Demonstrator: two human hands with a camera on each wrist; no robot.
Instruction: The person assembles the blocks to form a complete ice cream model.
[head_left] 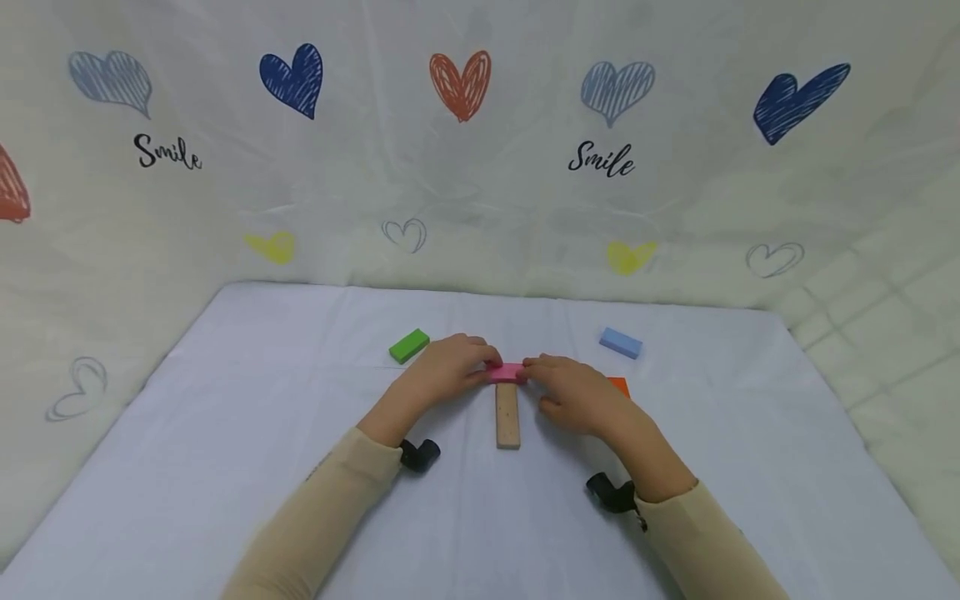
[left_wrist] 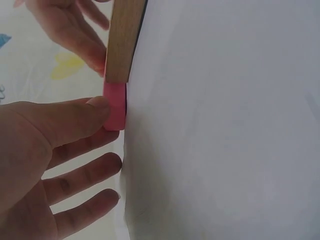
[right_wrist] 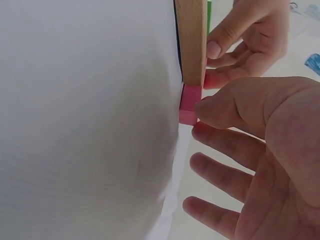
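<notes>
A pink block lies crosswise at the far end of a plain wooden block on the white cloth, and together they form a T. My left hand pinches the pink block's left end between thumb and index finger, its other fingers spread in the left wrist view. At the opposite end, my right hand holds the same pink block by thumb and index finger. The wooden block meets the pink one's near side at its middle. Neither hand grips the wooden block.
A green block lies beyond the left hand, and a light blue block sits at the back right. Partly behind the right hand shows an orange block. A wall cloth printed with hearts rises behind the table.
</notes>
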